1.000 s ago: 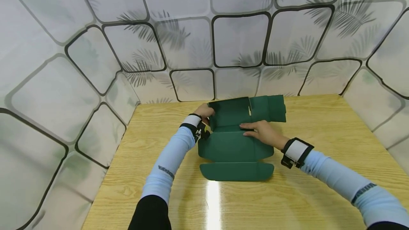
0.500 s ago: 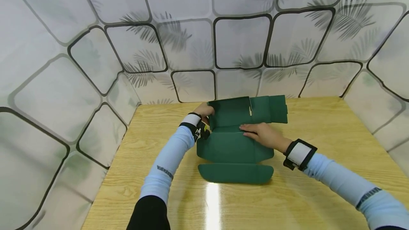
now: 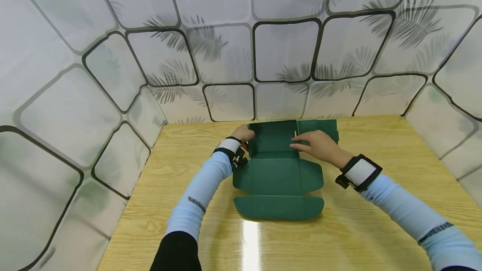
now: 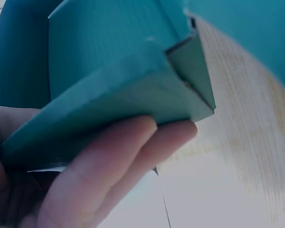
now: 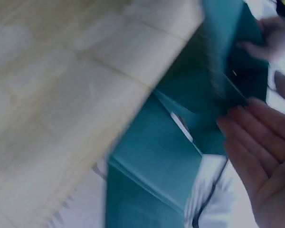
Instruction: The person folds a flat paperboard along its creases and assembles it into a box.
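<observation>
A green cardboard box [image 3: 269, 177], partly folded, lies on the wooden table with its lid panels spread toward me. My left hand [image 3: 244, 134] grips the raised left side wall; in the left wrist view its fingers [image 4: 114, 156] press the outside of that doubled wall [image 4: 99, 102]. My right hand [image 3: 320, 145] hovers over the right part of the box, fingers extended and fingertips close to the inner crease. Beyond it, the right side panel [image 3: 320, 125] still lies folded outward. A narrow slot [image 5: 181, 126] shows beside this panel in the right wrist view.
The wooden table [image 3: 188, 158] extends around the box on both sides and in front. A patterned curtain [image 3: 226, 53] stands close behind the table's back edge and along both sides. A bright light reflection [image 3: 250, 237] falls on the near tabletop.
My right hand has lifted off the middle crease and moved back and slightly right. The box's back part sits a little lower in view. My left hand keeps its grip on the left wall.
</observation>
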Demonstrator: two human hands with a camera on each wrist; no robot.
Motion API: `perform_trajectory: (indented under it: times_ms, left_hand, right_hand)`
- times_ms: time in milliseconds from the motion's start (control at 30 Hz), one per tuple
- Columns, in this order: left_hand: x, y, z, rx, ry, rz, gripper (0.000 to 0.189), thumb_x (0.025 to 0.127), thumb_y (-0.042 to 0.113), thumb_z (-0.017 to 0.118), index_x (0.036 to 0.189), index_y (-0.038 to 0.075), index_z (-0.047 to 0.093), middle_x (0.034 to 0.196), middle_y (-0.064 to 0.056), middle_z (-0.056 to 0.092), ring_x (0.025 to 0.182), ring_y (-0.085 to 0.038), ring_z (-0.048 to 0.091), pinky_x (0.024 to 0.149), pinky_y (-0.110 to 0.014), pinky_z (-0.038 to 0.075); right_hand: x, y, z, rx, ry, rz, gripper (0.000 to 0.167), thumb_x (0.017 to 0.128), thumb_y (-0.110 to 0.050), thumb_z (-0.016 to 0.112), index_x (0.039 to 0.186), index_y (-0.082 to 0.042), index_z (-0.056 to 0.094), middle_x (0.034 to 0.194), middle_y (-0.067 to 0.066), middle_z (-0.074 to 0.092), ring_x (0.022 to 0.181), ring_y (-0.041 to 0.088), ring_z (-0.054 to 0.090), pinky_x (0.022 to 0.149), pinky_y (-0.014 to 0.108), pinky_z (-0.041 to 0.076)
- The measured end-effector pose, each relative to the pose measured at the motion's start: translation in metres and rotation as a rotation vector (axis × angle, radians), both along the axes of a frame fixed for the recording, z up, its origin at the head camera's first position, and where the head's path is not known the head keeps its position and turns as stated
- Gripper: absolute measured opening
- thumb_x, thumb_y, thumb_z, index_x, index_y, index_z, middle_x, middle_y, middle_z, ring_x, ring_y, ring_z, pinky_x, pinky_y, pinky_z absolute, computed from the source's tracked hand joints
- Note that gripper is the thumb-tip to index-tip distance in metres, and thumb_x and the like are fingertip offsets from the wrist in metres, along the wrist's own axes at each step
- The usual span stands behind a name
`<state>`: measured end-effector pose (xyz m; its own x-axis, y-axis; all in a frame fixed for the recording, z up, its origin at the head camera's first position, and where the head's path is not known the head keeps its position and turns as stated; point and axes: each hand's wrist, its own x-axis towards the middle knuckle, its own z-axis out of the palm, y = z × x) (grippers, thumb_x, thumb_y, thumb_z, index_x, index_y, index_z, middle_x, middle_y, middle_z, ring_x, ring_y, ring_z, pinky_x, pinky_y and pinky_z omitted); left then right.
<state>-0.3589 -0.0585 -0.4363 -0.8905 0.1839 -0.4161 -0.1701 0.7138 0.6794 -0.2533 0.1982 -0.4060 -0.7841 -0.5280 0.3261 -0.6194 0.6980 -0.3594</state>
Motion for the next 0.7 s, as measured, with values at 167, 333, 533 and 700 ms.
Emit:
perform_trajectory:
  times_ms: [167, 333, 533, 700]
  left_hand:
    - [-0.016, -0.006, -0.027, 0.061, 0.01, -0.03, 0.023, 0.083, 0.008, 0.05, 0.102, -0.004, 0.05, 0.098, -0.015, 0.053, 0.057, -0.029, 0.065, 0.052, -0.036, 0.054]
    - [0.024, -0.001, 0.015, 0.011, 0.009, -0.006, 0.007, 0.088, 0.005, 0.045, 0.091, 0.003, 0.039, 0.078, -0.005, 0.034, 0.055, -0.021, 0.058, 0.056, -0.032, 0.051]
    - [0.023, 0.0, 0.016, -0.012, 0.001, -0.013, 0.012, 0.087, 0.005, 0.045, 0.08, 0.008, 0.035, 0.075, -0.005, 0.035, 0.058, -0.022, 0.062, 0.055, -0.033, 0.05]
    - [0.004, 0.001, -0.004, 0.014, -0.009, -0.033, 0.007, 0.085, 0.005, 0.045, 0.081, 0.005, 0.04, 0.082, -0.012, 0.042, 0.063, -0.029, 0.066, 0.056, -0.037, 0.053]
  right_hand:
    - [-0.023, 0.027, 0.018, -0.448, -0.054, -0.148, 0.022, 0.09, -0.023, 0.059, 0.092, -0.006, 0.074, 0.079, -0.003, 0.072, 0.068, 0.004, 0.066, 0.064, 0.016, 0.05]
    - [-0.051, 0.072, 0.027, -0.948, -0.353, -0.245, 0.038, 0.094, -0.033, 0.05, 0.106, -0.001, 0.066, 0.083, -0.014, 0.07, 0.078, 0.0, 0.066, 0.069, 0.014, 0.051]
    - [-0.062, 0.102, 0.002, -0.934, -0.69, -0.263, 0.048, 0.095, -0.046, 0.035, 0.119, -0.011, 0.056, 0.093, -0.017, 0.068, 0.081, -0.005, 0.062, 0.072, 0.01, 0.048]
    - [-0.058, 0.101, -0.023, -0.916, -0.88, -0.184, 0.037, 0.099, -0.039, 0.032, 0.099, -0.026, 0.066, 0.08, -0.016, 0.066, 0.059, -0.002, 0.052, 0.058, 0.016, 0.044]
